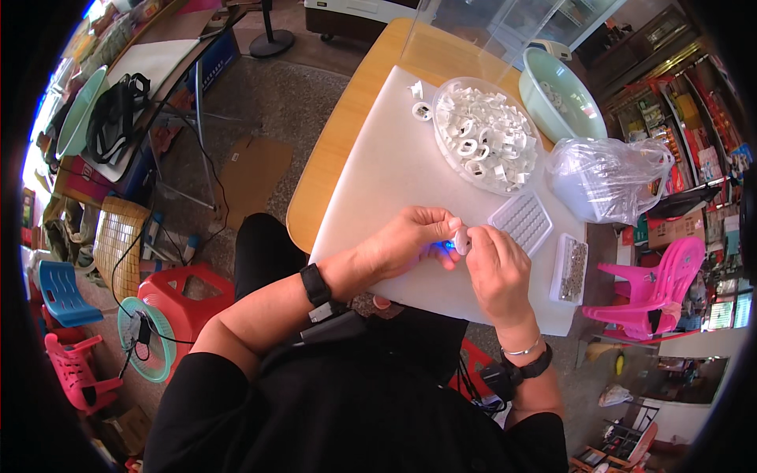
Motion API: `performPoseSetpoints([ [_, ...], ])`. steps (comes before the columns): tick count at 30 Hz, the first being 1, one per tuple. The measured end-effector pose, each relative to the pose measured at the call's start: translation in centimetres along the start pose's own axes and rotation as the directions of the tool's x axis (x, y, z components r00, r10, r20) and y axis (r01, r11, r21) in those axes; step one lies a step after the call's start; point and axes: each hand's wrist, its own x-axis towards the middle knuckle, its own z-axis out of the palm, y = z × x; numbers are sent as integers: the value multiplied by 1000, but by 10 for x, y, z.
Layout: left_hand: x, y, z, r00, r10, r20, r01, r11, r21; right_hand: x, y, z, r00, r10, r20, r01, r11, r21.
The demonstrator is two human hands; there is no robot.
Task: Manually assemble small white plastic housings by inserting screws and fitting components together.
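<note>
My left hand (pixel 414 236) pinches a small whitish round piece (pixel 462 240) between thumb and finger, above the near part of a white board. A blue light glows at that hand's fingertips. The closed fingers of my right hand (pixel 498 272) meet the same piece from the other side; any smaller part in them is hidden. Beyond my hands, a clear round tub (pixel 533 175) holds many white ring-shaped pieces (pixel 482 134). A white tray with rows of small pockets (pixel 523 224) lies just past my right hand. Right of it is a white box of small metallic parts (pixel 571 270).
The white board (pixel 371 169) rests on a wooden table (pixel 319 177). A pale green basin (pixel 587 118) and a clear plastic bag (pixel 607 177) stand at the right. One loose ring (pixel 422 111) lies left of the tub. A pink chair (pixel 658 288) is beyond the right edge.
</note>
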Motion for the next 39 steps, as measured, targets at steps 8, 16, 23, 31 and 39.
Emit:
performPoseSetpoints([
  [8,-5,4,5,998,-15,-60,7,992,-128,-1,-6,-1,938,334,-88,-287,895,342],
  [16,-6,-1,7,998,61,14,-60,994,-91,-9,-17,4,817,577,-23,-427,632,647],
  [23,-15,-1,18,997,67,47,-68,998,9,-17,-14,6,767,642,6,-429,506,748],
  [31,-29,8,25,995,99,9,-100,991,92,-18,-21,17,791,611,-30,-400,553,731],
  [39,24,118,-25,852,380,-361,-188,865,465,-32,-14,25,868,496,27,-395,655,644],
])
